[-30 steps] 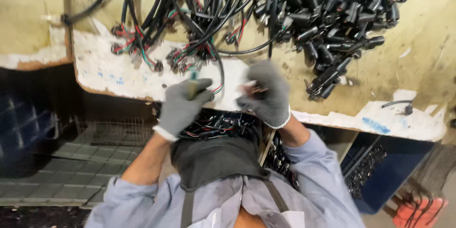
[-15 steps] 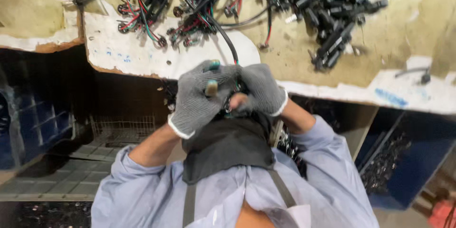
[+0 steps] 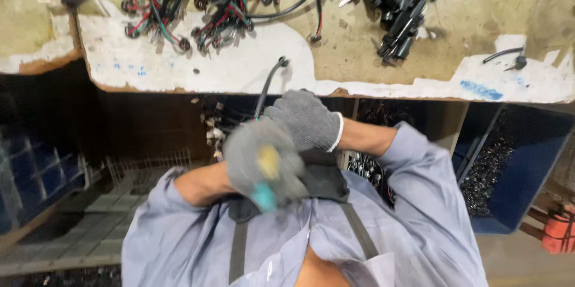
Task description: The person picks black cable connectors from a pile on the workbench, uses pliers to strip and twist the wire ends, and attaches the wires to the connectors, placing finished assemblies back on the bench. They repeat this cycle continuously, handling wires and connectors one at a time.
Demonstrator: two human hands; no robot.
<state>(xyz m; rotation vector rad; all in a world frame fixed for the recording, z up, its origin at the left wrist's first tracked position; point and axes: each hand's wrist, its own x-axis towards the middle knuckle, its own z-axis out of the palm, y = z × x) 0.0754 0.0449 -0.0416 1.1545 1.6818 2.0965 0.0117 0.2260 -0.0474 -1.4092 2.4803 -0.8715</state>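
Both my hands wear grey knit gloves and are held close to my chest, below the worn workbench [image 3: 371,77] edge. My left hand [image 3: 263,164] is blurred and closed around a small tool with a yellow and teal handle [image 3: 265,182]. My right hand [image 3: 305,120] sits just above it, closed on the end of a black cable [image 3: 268,86] that runs up over the bench edge. A tangle of black, red and green wired connectors [image 3: 197,5] lies on the bench top beyond.
A heap of black plug connectors [image 3: 395,0] lies at the bench's upper right. A dark blue bin [image 3: 527,167] of small black parts stands under the bench at right. A blue crate [image 3: 30,173] sits at left, and a wire rack [image 3: 150,164] beside it.
Both hands have pulled back from the bench top toward my chest, drawing one black cable over the edge. The view has tilted downward.
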